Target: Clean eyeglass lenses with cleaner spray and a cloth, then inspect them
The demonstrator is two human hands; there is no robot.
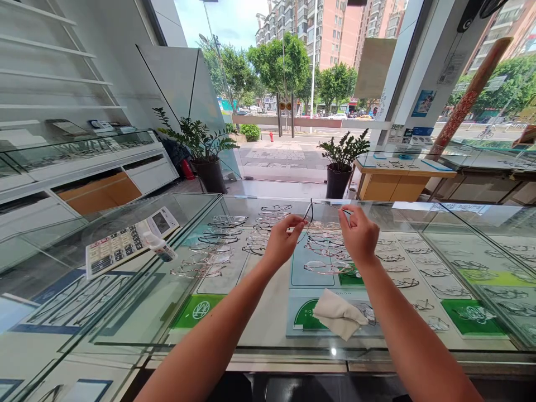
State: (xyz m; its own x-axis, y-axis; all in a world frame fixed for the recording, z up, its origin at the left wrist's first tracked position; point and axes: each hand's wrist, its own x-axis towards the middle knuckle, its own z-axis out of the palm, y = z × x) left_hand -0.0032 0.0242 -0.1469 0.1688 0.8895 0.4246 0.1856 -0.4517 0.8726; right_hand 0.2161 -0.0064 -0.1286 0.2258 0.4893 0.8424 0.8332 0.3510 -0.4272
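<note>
Above the glass counter I hold a thin-framed pair of eyeglasses between my two hands. My left hand is closed, its thumb and forefinger pinching one side of the frame near a dark temple arm. On the other side, my right hand is closed with its fingertips on the end of the eyeglasses. The lenses are hard to make out against the frames behind. On the glass below the right forearm lies a crumpled cream cloth.
Rows of eyeglasses lie under the glass counter top. A large-button calculator stands at the left, with a small white bottle against it. Potted plants flank the glass door beyond.
</note>
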